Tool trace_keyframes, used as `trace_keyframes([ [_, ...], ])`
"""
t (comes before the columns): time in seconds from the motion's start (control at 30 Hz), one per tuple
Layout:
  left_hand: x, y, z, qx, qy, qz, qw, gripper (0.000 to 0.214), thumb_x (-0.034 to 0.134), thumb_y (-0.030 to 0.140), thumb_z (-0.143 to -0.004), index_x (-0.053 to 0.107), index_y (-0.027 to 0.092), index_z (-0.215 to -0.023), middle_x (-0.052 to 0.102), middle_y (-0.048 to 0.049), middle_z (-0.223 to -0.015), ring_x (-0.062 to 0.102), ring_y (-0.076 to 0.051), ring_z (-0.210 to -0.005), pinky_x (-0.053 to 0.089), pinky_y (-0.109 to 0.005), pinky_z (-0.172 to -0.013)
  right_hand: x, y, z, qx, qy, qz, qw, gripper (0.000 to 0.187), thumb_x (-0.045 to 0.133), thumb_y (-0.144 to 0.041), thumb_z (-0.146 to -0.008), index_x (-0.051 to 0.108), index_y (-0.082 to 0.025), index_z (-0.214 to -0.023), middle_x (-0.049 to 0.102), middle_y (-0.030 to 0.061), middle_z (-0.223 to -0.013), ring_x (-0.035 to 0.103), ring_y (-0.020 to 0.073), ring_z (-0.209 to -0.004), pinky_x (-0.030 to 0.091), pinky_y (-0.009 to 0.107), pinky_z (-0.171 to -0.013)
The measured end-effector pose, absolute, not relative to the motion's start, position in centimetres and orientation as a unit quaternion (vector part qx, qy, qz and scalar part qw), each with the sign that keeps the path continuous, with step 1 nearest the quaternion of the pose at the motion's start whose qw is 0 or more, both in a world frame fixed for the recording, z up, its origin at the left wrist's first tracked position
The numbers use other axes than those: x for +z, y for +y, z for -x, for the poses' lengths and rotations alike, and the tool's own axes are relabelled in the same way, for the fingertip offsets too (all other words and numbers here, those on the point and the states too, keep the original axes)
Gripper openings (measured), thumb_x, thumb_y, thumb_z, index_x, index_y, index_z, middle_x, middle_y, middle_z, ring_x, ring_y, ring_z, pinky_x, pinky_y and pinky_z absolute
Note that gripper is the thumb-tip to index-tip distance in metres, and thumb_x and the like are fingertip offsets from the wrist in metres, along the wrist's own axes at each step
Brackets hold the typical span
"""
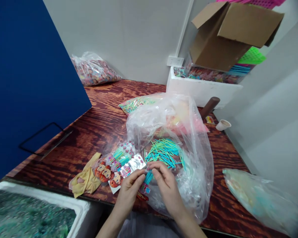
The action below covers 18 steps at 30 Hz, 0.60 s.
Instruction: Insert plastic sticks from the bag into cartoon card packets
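Wood-grained tabletop, near edge: left hand and right hand pinch the far end of a printed stick packet, nearer than loose green-and-blue sticks; fingertip work, likely needing steady, matched pressure.

We note a bench with reddish-brown, dark-streaked grain against a pale grey wall, a white socket plate with a narrow strip running up from it, a right-hand wall, and a flat blue panel at left.

The packet looks plastic, the carton matt.
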State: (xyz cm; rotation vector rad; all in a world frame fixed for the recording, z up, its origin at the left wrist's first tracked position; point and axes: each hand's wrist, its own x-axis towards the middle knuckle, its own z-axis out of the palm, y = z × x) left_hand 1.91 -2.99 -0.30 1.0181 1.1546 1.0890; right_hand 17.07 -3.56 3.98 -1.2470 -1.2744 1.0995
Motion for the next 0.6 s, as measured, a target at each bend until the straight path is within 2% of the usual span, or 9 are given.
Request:
trace_keyframes([
  [0.1, -0.3, -3.0, -1.6, 0.462, 0.492, -0.424, 0.605, 0.033, 0.073, 0.048, -0.076, 0.078, 0.023, -0.096, 0.077, -0.0054, -0.102, 0.068, -0.023, -0.098, 0.053, -0.032, -0.09, 3.9, -4.0, -16.9, 0.421, -0.543, 0.529, 0.498, 0.015, 0.054, -0.031, -0.096, 0.067, -0.027, -0.104, 0.067, 0.0039, -0.108, 0.06, 0.0209, -0.105, 0.043, 0.032, -0.092],
  [0.27, -0.1, -3.2, -1.4, 0.428, 0.44, -0.438, 0.657, 0.039, 0.077, 0.046, -0.073, 0.075, 0.022, -0.104, 0.076, -0.0054, -0.102, 0.067, -0.022, -0.096, 0.052, -0.031, -0.088, 4.5, -4.5, -16.5, 0.424, -0.597, 0.489, 0.474, 0.017, 0.055, -0.024, -0.095, 0.07, -0.025, -0.087, 0.068, 0.0038, -0.102, 0.06, 0.0205, -0.102, 0.042, 0.032, -0.092],
  [0.33, -0.1, -3.3, -1.2, 0.399, 0.421, -0.448, 0.68, 0.044, 0.08, 0.044, -0.07, 0.074, 0.021, -0.107, 0.075, -0.0055, -0.099, 0.067, -0.021, -0.092, 0.053, -0.03, -0.084, 4.6, -4.1, -16.9, 0.453, -0.596, 0.47, 0.467, 0.017, 0.054, -0.026, -0.096, 0.071, -0.025, -0.091, 0.068, 0.0037, -0.104, 0.06, 0.0206, -0.104, 0.042, 0.033, -0.093],
  [0.43, 0.1, -3.2, -0.3, 0.367, 0.439, -0.447, 0.688, 0.042, 0.08, 0.044, -0.068, 0.074, 0.019, -0.101, 0.075, -0.0051, -0.089, 0.067, -0.02, -0.082, 0.053, -0.028, -0.074, 3.6, -2.4, -19.2, 0.486, -0.568, 0.483, 0.456, 0.02, 0.051, -0.033, -0.098, 0.067, -0.026, -0.107, 0.069, 0.0037, -0.105, 0.062, 0.0207, -0.101, 0.045, 0.033, -0.09],
  [0.5, 0.7, -2.6, 1.2, 0.38, 0.472, -0.442, 0.661, 0.04, 0.079, 0.046, -0.069, 0.073, 0.019, -0.098, 0.074, -0.0045, -0.087, 0.067, -0.02, -0.079, 0.054, -0.028, -0.072, 2.3, -0.5, -21.6, 0.422, -0.578, 0.548, 0.432, 0.02, 0.051, -0.034, -0.097, 0.065, -0.024, -0.107, 0.069, 0.0046, -0.105, 0.061, 0.0221, -0.101, 0.045, 0.034, -0.089],
  [0.53, 1.2, -2.2, 2.2, 0.39, 0.49, -0.445, 0.641, 0.04, 0.079, 0.047, -0.069, 0.073, 0.019, -0.098, 0.074, -0.0041, -0.087, 0.067, -0.02, -0.079, 0.054, -0.028, -0.071, 1.6, 0.5, -22.9, 0.352, -0.599, 0.602, 0.394, 0.017, 0.054, -0.032, -0.094, 0.066, -0.023, -0.103, 0.068, 0.0056, -0.104, 0.059, 0.0235, -0.101, 0.044, 0.036, -0.09],
  [0.6, 2.1, -0.8, 4.5, 0.396, 0.519, -0.471, 0.593, 0.041, 0.078, 0.047, -0.07, 0.072, 0.02, -0.099, 0.073, -0.0036, -0.088, 0.067, -0.02, -0.078, 0.054, -0.028, -0.068, 0.2, 2.2, -25.0, 0.223, -0.646, 0.685, 0.251, 0.015, 0.059, -0.028, -0.09, 0.066, -0.018, -0.099, 0.066, 0.0107, -0.104, 0.056, 0.0282, -0.104, 0.041, 0.04, -0.091],
])
